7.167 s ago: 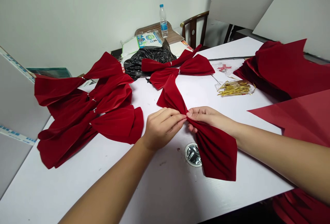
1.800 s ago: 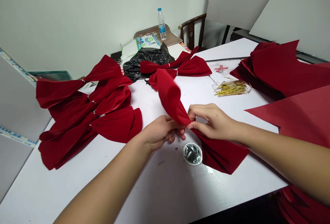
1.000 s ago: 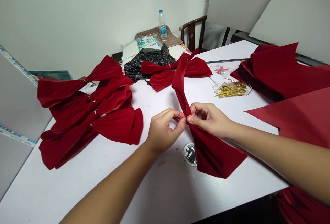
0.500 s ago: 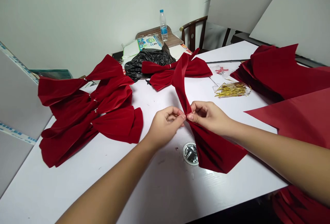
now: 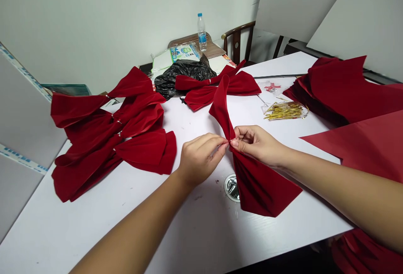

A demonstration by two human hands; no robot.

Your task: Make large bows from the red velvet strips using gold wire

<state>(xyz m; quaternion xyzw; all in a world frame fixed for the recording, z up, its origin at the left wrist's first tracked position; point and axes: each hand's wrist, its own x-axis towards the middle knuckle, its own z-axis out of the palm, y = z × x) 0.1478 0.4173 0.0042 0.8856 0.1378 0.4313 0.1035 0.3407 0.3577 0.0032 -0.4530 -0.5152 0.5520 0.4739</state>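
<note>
A red velvet bow [image 5: 258, 181] is gathered narrow at its middle, above the white table. My right hand [image 5: 256, 141] pinches that gathered waist between thumb and fingers. From the left, my left hand [image 5: 203, 156] closes its thumb and fingertips at the same spot, on the end of a thin twist tie [image 5: 231, 140] that wraps the waist; little of the tie shows. One loop of the bow rises away from me, and the wider one spreads down toward the table's front.
Several tied red bows [image 5: 141, 148] lie piled at left, with more bows [image 5: 226, 85] at the back by a black plastic bag [image 5: 185, 74]. Gold twist ties [image 5: 285, 111] sit in a clear bag. Red cloth pieces [image 5: 340, 89] cover the right. A water bottle [image 5: 202, 34] stands behind.
My left hand has turned, its fingers now straighter and pinched together at the bow's waist. The right hand keeps its hold. The view has shifted slightly.
</note>
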